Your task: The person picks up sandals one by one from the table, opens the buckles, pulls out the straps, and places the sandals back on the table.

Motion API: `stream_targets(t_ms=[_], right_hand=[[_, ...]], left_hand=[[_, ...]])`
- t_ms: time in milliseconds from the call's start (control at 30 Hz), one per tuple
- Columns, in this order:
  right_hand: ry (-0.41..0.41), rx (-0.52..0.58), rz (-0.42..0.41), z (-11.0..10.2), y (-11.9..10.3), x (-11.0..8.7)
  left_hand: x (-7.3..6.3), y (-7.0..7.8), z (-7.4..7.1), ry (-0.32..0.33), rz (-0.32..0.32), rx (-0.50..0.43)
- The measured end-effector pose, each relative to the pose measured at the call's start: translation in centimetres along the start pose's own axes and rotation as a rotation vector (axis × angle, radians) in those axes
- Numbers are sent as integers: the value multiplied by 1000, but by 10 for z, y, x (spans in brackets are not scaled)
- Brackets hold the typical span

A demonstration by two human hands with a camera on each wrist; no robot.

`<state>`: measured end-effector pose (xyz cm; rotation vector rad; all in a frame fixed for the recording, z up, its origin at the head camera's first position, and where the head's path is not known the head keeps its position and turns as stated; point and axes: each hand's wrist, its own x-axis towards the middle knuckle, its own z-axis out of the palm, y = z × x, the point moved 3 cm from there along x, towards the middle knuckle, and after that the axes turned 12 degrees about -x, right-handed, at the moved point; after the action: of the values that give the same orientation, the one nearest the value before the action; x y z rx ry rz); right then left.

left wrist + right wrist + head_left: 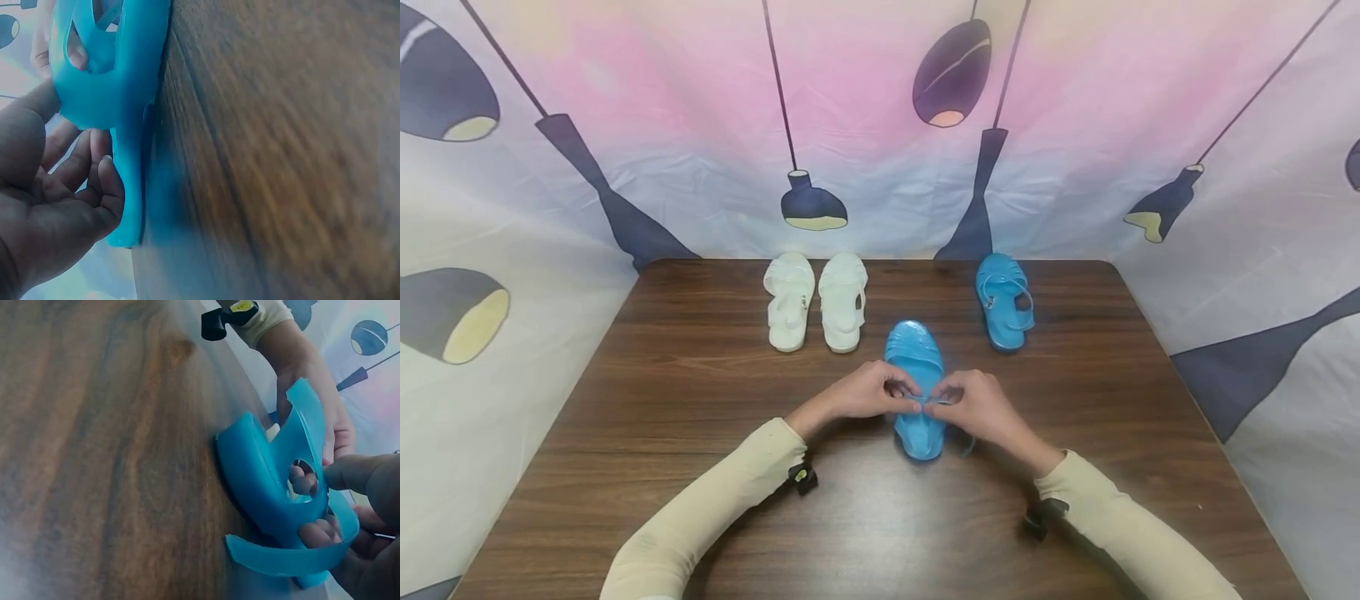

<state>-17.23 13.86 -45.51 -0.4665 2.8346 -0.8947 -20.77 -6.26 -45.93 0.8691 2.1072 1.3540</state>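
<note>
A blue jelly sandal [912, 343] lies on the wooden table between both hands, its toe pointing away from me. My left hand [880, 390] pinches its strap from the left side; in the left wrist view the thumb and curled fingers close around the blue plastic [94, 103]. From the right, my right hand [979, 408] pinches the ankle strap [294, 561] above the heel part. The strap's loose end curls out past the right fingers and hangs low beside the sole. Fingers partly hide the fastening spot.
A second blue sandal [1006, 321] stands at the table's back right, with a buckle on its strap. Two white sandals [788, 312] sit side by side at the back, left of centre. A printed curtain [880, 125] hangs behind and beside the table [700, 375].
</note>
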Motion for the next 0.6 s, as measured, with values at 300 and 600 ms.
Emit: stream_targets(t_ms=[300, 600], right_hand=[[54, -5, -56, -1, 0, -5], [49, 38, -50, -1, 3, -6]], left_hand=[[-3, 0, -6, -2, 56, -21], [-9, -5, -13, 21, -11, -54]])
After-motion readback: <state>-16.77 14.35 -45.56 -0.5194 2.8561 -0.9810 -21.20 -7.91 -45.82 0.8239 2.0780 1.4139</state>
